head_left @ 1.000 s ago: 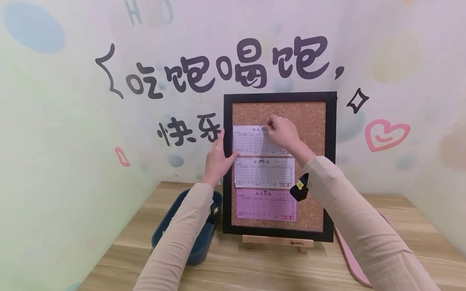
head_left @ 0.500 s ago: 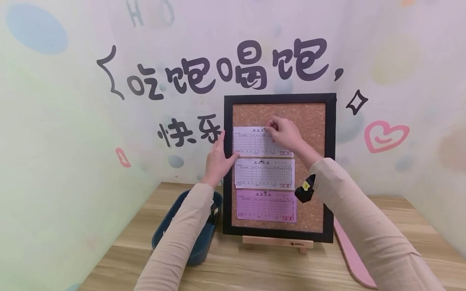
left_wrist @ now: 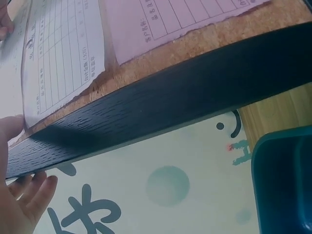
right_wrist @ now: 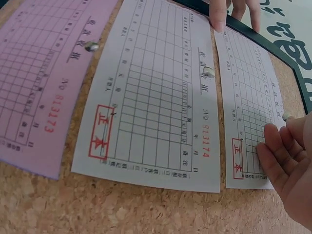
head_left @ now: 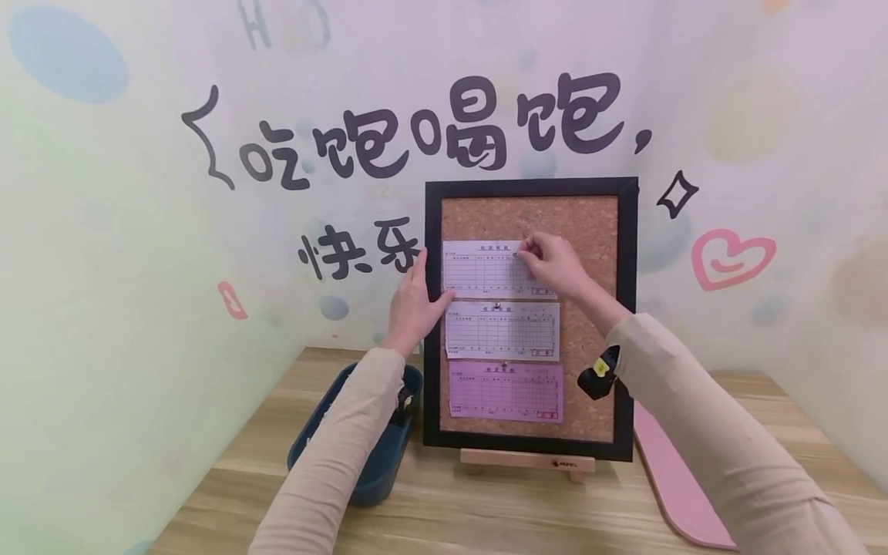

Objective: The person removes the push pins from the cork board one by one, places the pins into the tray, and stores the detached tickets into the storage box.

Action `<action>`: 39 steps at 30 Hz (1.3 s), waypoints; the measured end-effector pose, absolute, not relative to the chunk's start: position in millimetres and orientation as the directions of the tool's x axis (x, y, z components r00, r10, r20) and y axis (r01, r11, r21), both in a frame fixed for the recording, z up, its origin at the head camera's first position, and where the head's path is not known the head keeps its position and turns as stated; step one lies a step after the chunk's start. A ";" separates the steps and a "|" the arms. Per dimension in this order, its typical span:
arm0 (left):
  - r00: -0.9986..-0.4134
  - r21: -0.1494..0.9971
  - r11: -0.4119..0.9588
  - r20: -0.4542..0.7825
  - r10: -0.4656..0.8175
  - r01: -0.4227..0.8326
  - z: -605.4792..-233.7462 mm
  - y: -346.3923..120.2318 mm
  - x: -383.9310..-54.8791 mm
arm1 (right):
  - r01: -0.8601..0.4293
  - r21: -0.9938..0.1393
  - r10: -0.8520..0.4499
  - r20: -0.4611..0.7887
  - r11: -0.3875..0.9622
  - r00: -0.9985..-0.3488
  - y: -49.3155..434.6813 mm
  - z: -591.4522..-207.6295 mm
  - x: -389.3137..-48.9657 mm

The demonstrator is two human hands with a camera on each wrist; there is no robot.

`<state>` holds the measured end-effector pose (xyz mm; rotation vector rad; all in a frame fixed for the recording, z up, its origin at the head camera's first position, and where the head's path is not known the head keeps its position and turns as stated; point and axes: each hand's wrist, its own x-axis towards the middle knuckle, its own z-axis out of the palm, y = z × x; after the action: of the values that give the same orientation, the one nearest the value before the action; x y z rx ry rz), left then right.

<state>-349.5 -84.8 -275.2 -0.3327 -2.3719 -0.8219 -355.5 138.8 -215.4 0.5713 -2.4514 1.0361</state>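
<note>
A black-framed corkboard [head_left: 576, 223] bears two white receipts, the top one [head_left: 472, 270] and the middle one [head_left: 502, 331], with a purple receipt [head_left: 506, 391] below. My left hand [head_left: 414, 308] grips the board's left edge, thumb in front at the top receipt's lower left corner and fingers [left_wrist: 41, 195] behind the frame. Over the top receipt's upper part, my right hand [head_left: 558, 266] pinches a small silver push pin [right_wrist: 286, 117] between thumb and index finger. Similar pins sit in the middle [right_wrist: 208, 71] and purple [right_wrist: 91, 46] receipts.
A small wooden easel [head_left: 527, 461] supports the board on the wooden table [head_left: 444, 516]. A dark teal bin [head_left: 381, 486] stands to the left, partly behind my left sleeve. At the right lies a pink board [head_left: 676, 493], partly under my right sleeve. A lettered wall rises behind.
My right hand has shifted a little right and down across the top receipt, uncovering more of its heading; a dark pin now shows at the fingertips. The left hand stays in place.
</note>
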 end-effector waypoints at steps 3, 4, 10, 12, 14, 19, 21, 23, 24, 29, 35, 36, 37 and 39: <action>-0.772 0.435 0.807 0.634 0.041 0.400 -274.0 -86.3 -349.8 | -0.506 -0.603 -0.191 0.509 0.617 -0.839 139.9 -217.8 -353.7; -0.766 0.420 0.816 0.642 0.043 0.397 -273.4 -86.7 -349.9 | -0.504 -0.611 -0.188 0.506 0.610 -0.842 140.1 -218.2 -353.2; -0.700 0.335 0.848 0.711 0.059 0.411 -266.9 -87.0 -351.0 | -0.512 -0.618 -0.182 0.517 0.596 -0.836 141.8 -219.6 -352.5; -0.675 0.306 0.857 0.735 0.065 0.415 -264.8 -86.3 -351.3 | -0.516 -0.618 -0.186 0.519 0.592 -0.835 142.2 -220.2 -352.6; -0.651 0.274 0.866 0.755 0.076 0.419 -262.5 -85.0 -351.4 | -0.520 -0.619 -0.192 0.518 0.588 -0.833 142.3 -220.4 -352.2; -0.606 0.212 0.853 0.782 0.144 0.476 -252.8 -79.2 -350.4 | -0.526 -0.619 -0.193 0.523 0.583 -0.830 142.1 -221.1 -351.5; -0.600 0.196 0.838 0.779 0.182 0.509 -247.8 -75.7 -350.0 | -0.529 -0.619 -0.192 0.527 0.581 -0.828 142.2 -221.5 -351.4; -0.598 0.171 0.833 0.770 0.221 0.527 -243.0 -72.2 -350.5 | -0.531 -0.617 -0.195 0.529 0.580 -0.826 142.6 -221.7 -351.6; -0.600 0.157 0.836 0.765 0.234 0.526 -241.0 -70.8 -351.0 | -0.531 -0.618 -0.195 0.528 0.580 -0.827 142.7 -221.8 -351.6; -0.584 0.062 0.863 0.760 0.285 0.502 -230.8 -66.5 -354.4 | -0.532 -0.615 -0.196 0.529 0.582 -0.826 143.0 -221.8 -351.3; -0.613 0.035 0.882 0.732 0.297 0.469 -219.9 -65.1 -356.4 | -0.531 -0.614 -0.196 0.528 0.584 -0.826 142.4 -221.1 -351.8; -0.620 0.031 0.886 0.726 0.299 0.463 -219.2 -65.1 -357.3 | -0.528 -0.614 -0.196 0.526 0.587 -0.828 142.3 -221.1 -351.9; -0.623 0.027 0.887 0.722 0.302 0.461 -218.8 -64.9 -358.4 | -0.525 -0.614 -0.193 0.524 0.589 -0.829 142.4 -221.3 -352.0; -0.625 0.018 0.888 0.717 0.308 0.459 -217.8 -64.6 -359.6 | -0.520 -0.615 -0.189 0.521 0.593 -0.832 142.3 -221.4 -352.1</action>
<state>-359.6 -64.6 -217.8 -0.5477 -2.2910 -0.2555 -352.1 142.3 -221.4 0.5692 -2.4204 1.1216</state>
